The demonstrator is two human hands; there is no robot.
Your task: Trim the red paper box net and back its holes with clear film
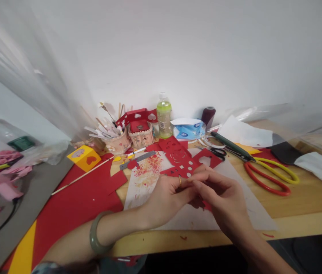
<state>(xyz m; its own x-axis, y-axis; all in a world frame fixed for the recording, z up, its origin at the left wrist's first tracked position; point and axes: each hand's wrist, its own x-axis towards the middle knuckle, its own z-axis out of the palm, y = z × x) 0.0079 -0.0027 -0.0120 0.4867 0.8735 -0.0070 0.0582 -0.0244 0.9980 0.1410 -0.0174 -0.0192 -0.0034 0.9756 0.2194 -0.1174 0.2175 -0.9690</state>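
Near the front of the table, my left hand [165, 198] and my right hand [225, 194] meet with their fingertips pinched together. Red paper [207, 206] shows between and just below the fingers, mostly hidden by them. Right behind my hands lies red card with punched circles and triangles [182, 170]. Farther back are a red card with a cut round pattern [176, 154] and a red piece with a heart-shaped hole [206, 158]. Under all this spreads a white sheet [252, 205] stained red and yellow.
Large red and yellow-handled scissors [269, 175] lie at right, small black scissors [219, 153] nearer the middle. Behind stand a green drink bottle [164, 118], a tissue pack [188, 129] and pen cups [117, 142]. A grey ruler [138, 160], yellow box [84, 158] and red sheet [77, 213] are left.
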